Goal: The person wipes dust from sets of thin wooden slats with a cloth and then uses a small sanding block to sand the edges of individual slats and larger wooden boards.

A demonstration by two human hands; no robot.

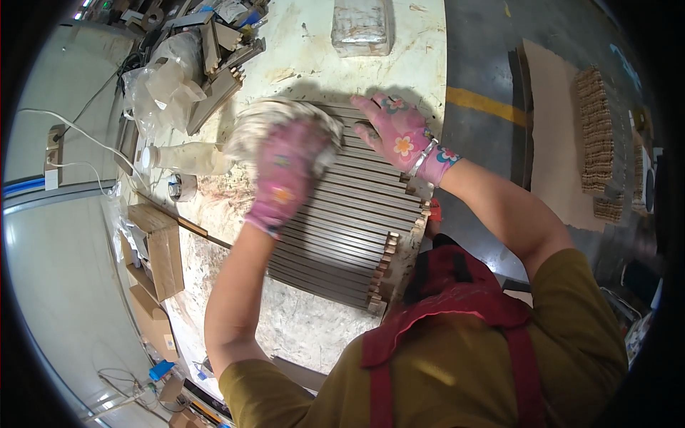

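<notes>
A pale, bunched-up rag is under my left hand, which wears a pink flowered glove. Motion smears both, but the fingers look closed over the cloth. Beneath them, a row of long grey-brown slats lies side by side across the worktable, with pale ends stepping unevenly along the right. In a matching glove, my right hand rests at the far right part of the slats. Its fingers stretch out to the left, thumb apart, and nothing shows in its grasp.
Left of the rag lie a clear bottle and a small jar. An open cardboard box sits at the table's left edge. Plastic bags and offcuts pile up far left. A wrapped block stands at the back; cardboard lies right.
</notes>
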